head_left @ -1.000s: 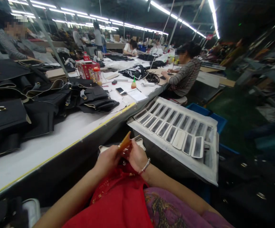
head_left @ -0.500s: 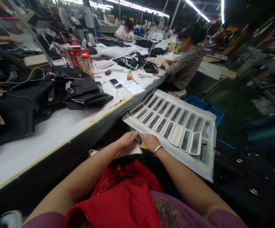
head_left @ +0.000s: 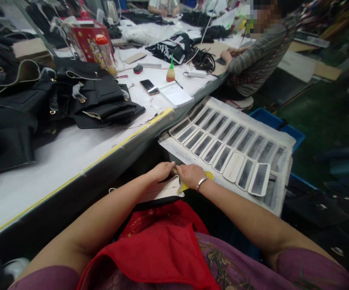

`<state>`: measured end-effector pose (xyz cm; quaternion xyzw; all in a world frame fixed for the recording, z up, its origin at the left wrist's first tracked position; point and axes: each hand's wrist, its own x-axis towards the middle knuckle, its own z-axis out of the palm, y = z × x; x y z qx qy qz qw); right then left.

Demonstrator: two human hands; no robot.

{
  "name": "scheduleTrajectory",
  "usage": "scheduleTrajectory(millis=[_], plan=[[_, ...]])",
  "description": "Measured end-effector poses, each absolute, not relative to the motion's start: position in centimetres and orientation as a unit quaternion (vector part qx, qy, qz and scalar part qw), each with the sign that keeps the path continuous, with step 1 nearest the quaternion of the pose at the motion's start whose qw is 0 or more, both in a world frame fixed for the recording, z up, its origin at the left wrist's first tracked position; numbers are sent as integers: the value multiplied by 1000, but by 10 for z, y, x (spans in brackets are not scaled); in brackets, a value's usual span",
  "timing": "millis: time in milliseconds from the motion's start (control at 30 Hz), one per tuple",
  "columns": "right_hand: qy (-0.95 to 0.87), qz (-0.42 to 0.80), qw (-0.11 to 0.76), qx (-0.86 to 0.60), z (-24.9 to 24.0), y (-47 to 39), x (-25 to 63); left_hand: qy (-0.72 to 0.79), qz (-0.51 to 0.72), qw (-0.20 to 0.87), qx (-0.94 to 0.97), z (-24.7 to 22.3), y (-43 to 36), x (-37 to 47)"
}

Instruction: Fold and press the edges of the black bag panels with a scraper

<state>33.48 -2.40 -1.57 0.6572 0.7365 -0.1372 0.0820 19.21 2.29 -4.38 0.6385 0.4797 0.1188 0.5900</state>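
Over my lap lies a black bag (head_left: 160, 188) with a cream lining, its opening toward my hands. My left hand (head_left: 163, 171) is closed on the bag's far edge, fingers partly hidden. Close beside it, my right hand (head_left: 191, 176) pinches the same edge, thumb almost touching the left fingertips. A flat yellow thing (head_left: 209, 175) shows under and beyond the right hand; its kind is hidden. To the right, a pale board (head_left: 213, 173) carries rows of dark rectangular pieces with cream borders (head_left: 221, 158).
Black bags (head_left: 98, 96) lie heaped on the white table (head_left: 71, 149) at left. A phone (head_left: 149, 86), a notepad (head_left: 176, 94) and a green-tipped bottle (head_left: 170, 72) stand farther back. A co-worker (head_left: 261, 52) sits beyond the board, near a blue crate (head_left: 292, 131).
My view has tilted downward. The right hand has moved in against the left at the bag's edge, and more of the cream lining shows.
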Motion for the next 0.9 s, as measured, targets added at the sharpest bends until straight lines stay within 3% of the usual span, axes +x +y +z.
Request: scheduleTrajectory(millis=[433,900], plan=[[789,-122,100,594,-17,-19,332,380,48,706,596,-35,27,164],[879,-94,159,439,-9,-1,311,358,-12,583,729,-35,21,131]])
